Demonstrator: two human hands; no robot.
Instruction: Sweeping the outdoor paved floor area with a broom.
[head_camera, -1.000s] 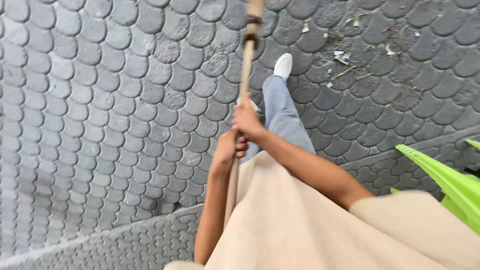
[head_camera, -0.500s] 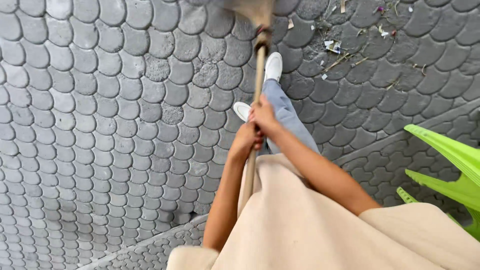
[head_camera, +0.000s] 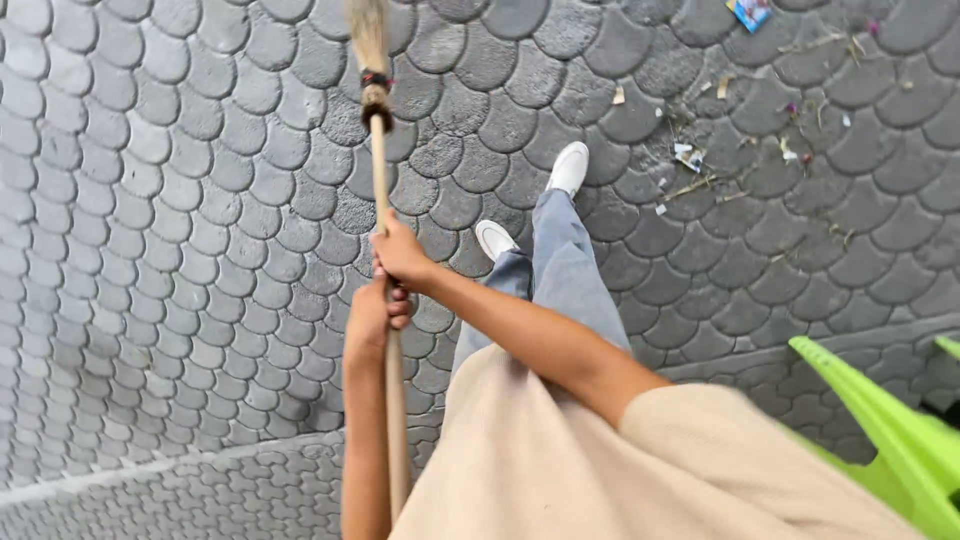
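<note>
Long wooden broom with straw bristles (head_camera: 381, 180) held upright over grey scale-shaped paving stones (head_camera: 170, 200), right hand (head_camera: 402, 256) wrapped tight round the stick, left hand (head_camera: 372, 318) gripped just below — touching, bits of litter (head_camera: 700, 165) scattered nearby.

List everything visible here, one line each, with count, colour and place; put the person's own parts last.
broom: one, pale wooden handle with straw head bound by a dark band, upright left of centre, head at the top edge
paving: grey scale-shaped stones covering the ground
kerb strip: one, pale grey, crossing the lower left
litter: many small scraps, twigs and bits of paper, mixed colours, scattered top right
wrapper: one, blue, at the top right edge
plastic object: bright green, only partly in view, lower right
shoes: two, white, centre
trousers: grey-blue, centre
top: beige, bottom centre
right hand: gripping the handle, upper grip
left hand: gripping the handle just below
</note>
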